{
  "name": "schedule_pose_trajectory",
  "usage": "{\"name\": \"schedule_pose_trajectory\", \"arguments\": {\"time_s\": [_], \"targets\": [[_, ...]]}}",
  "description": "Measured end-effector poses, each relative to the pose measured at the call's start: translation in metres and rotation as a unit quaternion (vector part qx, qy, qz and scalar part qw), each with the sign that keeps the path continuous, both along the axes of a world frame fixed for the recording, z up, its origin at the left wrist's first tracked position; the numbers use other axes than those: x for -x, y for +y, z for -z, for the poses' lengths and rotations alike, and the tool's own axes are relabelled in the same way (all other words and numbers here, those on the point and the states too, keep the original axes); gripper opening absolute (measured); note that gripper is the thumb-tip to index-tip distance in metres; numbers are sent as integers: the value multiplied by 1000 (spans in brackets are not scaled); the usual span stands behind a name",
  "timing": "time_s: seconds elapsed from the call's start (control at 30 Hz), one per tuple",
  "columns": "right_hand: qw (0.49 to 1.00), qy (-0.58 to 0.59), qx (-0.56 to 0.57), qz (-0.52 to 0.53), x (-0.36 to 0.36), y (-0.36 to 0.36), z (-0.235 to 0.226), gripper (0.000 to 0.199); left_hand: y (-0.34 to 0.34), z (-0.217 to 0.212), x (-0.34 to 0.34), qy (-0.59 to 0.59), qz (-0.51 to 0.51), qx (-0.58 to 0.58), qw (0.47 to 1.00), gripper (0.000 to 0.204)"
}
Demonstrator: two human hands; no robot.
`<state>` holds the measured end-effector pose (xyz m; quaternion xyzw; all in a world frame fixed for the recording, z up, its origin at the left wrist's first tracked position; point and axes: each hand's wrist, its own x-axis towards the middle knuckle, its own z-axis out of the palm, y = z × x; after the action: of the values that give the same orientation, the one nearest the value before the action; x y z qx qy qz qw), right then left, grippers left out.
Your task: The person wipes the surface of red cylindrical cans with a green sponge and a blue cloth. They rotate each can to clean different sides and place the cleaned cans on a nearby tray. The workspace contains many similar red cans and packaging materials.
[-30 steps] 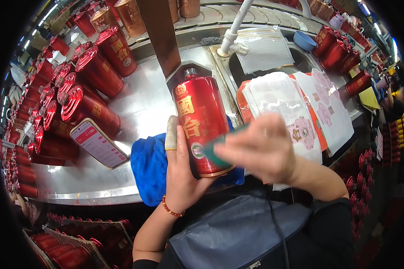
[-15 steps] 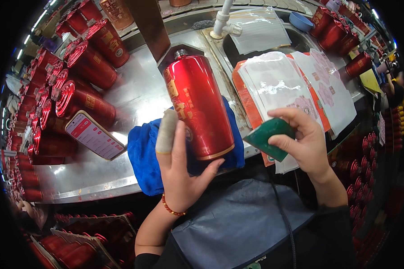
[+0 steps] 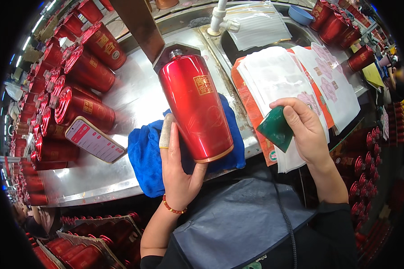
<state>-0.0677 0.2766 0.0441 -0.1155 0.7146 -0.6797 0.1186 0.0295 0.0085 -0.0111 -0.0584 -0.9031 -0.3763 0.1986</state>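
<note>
Two bare hands work above a metal worktop (image 3: pixel 98 181). A red bottle (image 3: pixel 195 110) lies over a crumpled blue cloth (image 3: pixel 146 166), its neck pointing away from the person and its gold-edged base toward them. A square gold mark sits on its upper right face, and the neck overlaps a dark, angular holder (image 3: pixel 165 57) at the foot of a brown post (image 3: pixel 137 28).

The left hand (image 3: pixel 178 172) is at the bottle's lower left. Its fingers are spread from the thumb in a V, one along the bottle's side and the thumb reaching beneath the base; how firmly they press, I cannot tell. A pale fabric sleeve (image 3: pixel 165 130) covers one finger, and a beaded bracelet (image 3: pixel 172 208) circles the wrist.

The right hand (image 3: pixel 307 136) pinches a flat green piece (image 3: pixel 276 130) between thumb and bent fingers, well apart from the bottle and above the near end of some white sheets (image 3: pixel 274 74). These lie on an orange-red folder (image 3: pixel 248 107), beside a second stack with pink designs (image 3: pixel 330 85).

To the left, a phone (image 3: pixel 96 140) with a lit screen leans near a crowd of other red bottles (image 3: pixel 90 67). Beyond the sheets are a white tap (image 3: pixel 217 21) and a blue bowl (image 3: pixel 300 15).
</note>
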Motion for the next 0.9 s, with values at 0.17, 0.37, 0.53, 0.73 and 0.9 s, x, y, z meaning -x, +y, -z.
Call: {"name": "schedule_pose_trajectory", "arguments": {"time_s": [0.17,0.37,0.53,0.73,0.9], "targets": [[999,-21,-8,-26,3,-6,-1,28,14,-15,3,2,-21,43,999,114],[992,-78,-32,-99,5,7,2,46,5,-12,13,29,-6,15,999,113],[972,-157,-60,-161,33,-6,4,51,-13,2,7,4,78,-305,949,98],[978,-47,-50,-199,68,-51,20,44,-19,19,-9,14,135,-545,828,84],[966,-138,-1,-219,74,-86,8,52,-33,27,-30,-24,146,-654,742,78]]}}
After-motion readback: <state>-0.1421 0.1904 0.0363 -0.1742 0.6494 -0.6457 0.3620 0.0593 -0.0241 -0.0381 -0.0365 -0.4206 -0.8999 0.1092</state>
